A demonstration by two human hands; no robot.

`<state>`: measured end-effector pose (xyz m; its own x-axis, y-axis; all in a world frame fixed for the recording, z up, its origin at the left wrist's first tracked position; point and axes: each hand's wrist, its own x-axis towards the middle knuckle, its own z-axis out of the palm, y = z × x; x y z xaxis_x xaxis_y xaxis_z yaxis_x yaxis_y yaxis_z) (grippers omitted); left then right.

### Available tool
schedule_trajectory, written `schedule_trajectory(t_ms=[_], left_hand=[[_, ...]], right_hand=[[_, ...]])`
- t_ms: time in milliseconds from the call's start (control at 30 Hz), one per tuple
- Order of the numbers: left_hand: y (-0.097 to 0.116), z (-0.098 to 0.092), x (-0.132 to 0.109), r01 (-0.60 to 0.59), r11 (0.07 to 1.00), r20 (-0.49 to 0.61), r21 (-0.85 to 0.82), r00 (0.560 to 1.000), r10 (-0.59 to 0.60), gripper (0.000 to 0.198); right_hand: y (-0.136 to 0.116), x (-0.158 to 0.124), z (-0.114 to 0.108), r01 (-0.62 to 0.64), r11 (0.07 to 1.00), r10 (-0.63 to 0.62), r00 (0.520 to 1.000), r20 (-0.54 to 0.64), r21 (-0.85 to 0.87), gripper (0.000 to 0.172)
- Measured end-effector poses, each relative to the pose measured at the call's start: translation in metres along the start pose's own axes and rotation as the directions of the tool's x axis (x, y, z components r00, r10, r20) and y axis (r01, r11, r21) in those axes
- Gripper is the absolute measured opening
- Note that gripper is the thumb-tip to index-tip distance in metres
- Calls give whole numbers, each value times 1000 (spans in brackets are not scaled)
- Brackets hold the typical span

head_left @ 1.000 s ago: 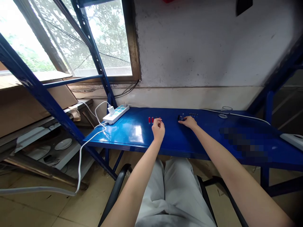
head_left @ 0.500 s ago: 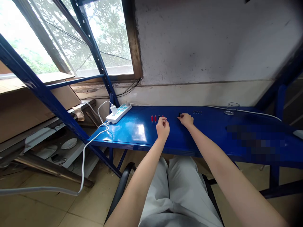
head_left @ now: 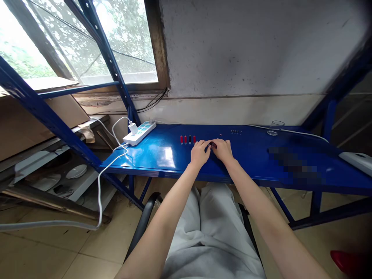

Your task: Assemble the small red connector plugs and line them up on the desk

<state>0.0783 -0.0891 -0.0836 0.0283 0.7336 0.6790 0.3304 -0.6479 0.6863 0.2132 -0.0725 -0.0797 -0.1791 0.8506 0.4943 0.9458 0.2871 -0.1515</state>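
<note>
My left hand (head_left: pixel 200 153) and my right hand (head_left: pixel 223 150) meet fingertip to fingertip just above the blue tabletop. Between them shows a small dark piece with a reddish tint (head_left: pixel 214 145), pinched by my right fingers. The left fingers are bent and pressed together beside it; what they hold is hidden. Left of my hands stand small cylinders in a row: a red cylinder with a pale lower end (head_left: pixel 181 140), others like it, and a black cylinder (head_left: pixel 190 139). Behind my right hand lie several tiny metal pieces (head_left: pixel 236 132) and a small thin bit (head_left: pixel 220 134).
On the blue table (head_left: pixel 139 161), a white power strip (head_left: pixel 140 133) with a plugged-in adapter is at the left. A clear glass (head_left: pixel 275 128) stands at the back right, near a white cable (head_left: pixel 305 135). A white object (head_left: pixel 357 161) sits at the right end. Blue rack posts flank the table.
My right hand has come left and towards me with the small dark piece and now meets my left hand. The row of cylinders is now more exposed. The view has shifted slightly.
</note>
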Motion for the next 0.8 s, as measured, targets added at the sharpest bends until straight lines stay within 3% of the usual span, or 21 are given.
schedule_trajectory(t_ms=[267,500,667,800], left_hand=[[-7,0,1,156,984,-57,-80,985,-161,14],[-3,-5,1,166,977,-155,-131,970,-186,6],[0,-6,3,117,981,-177,-157,973,-144,6],[1,-6,2,58,993,-128,-99,989,-70,9]], right_hand=[[0,-4,0,65,997,-65,998,14,31,29],[-2,-5,-5,16,993,-7,997,-81,114,33],[1,-6,-9,-123,982,134,989,-67,142,39],[1,-8,-9,-119,985,126,991,-42,128,38]])
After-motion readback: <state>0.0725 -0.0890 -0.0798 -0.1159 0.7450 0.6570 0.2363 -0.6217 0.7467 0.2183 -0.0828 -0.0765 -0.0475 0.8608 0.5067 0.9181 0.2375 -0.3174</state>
